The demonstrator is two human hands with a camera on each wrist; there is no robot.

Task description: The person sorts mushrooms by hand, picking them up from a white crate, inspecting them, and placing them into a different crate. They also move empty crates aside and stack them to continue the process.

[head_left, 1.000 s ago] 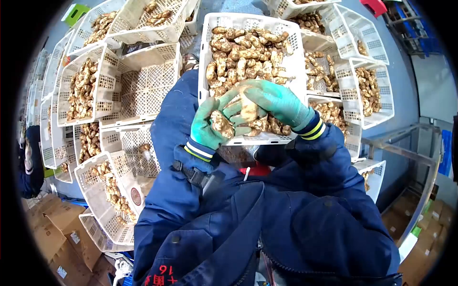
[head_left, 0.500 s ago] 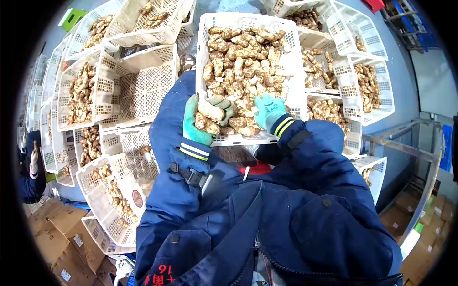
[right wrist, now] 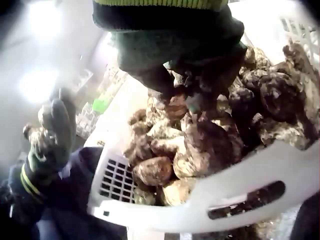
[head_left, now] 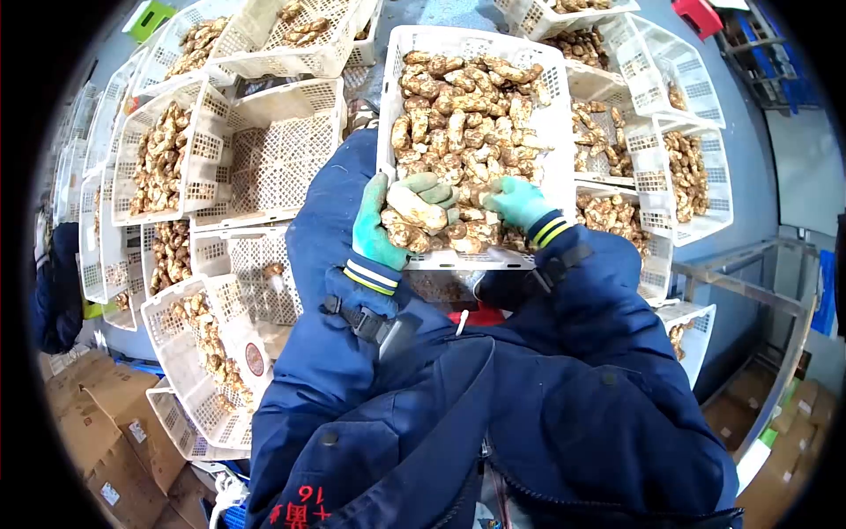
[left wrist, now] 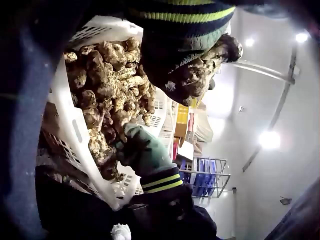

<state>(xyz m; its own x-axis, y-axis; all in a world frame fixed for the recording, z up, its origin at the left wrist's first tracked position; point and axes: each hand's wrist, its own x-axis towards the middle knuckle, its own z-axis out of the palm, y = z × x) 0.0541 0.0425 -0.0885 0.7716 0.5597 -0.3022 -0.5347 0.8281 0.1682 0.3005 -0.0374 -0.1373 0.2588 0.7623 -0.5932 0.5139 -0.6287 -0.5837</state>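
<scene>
A white plastic crate [head_left: 548,145] full of stubby brown-and-cream mushrooms [head_left: 458,128] sits before the person. Both hands wear green gloves. At the crate's near left corner the left hand [head_left: 377,231] holds two mushrooms, a pale one [head_left: 416,208] lying across the palm above a browner one [head_left: 404,233]. Over the near right part of the pile is the right hand [head_left: 520,203], fingers bent down round a mushroom [right wrist: 176,106]. Much of that mushroom is hidden by the glove. In the left wrist view, the right hand [left wrist: 145,148] reaches into the pile from the crate's side.
More crates of mushrooms stand on both sides, including a left crate [head_left: 121,189] and a right crate [head_left: 724,198]. One left crate [head_left: 282,145] shows its bare grid floor. A metal frame [head_left: 749,286] stands right; cardboard boxes [head_left: 115,406] lie lower left.
The right hand's mushroom has passed into the left hand, beside the one held there. The right hand has moved down to the pile and now grips a mushroom there.
</scene>
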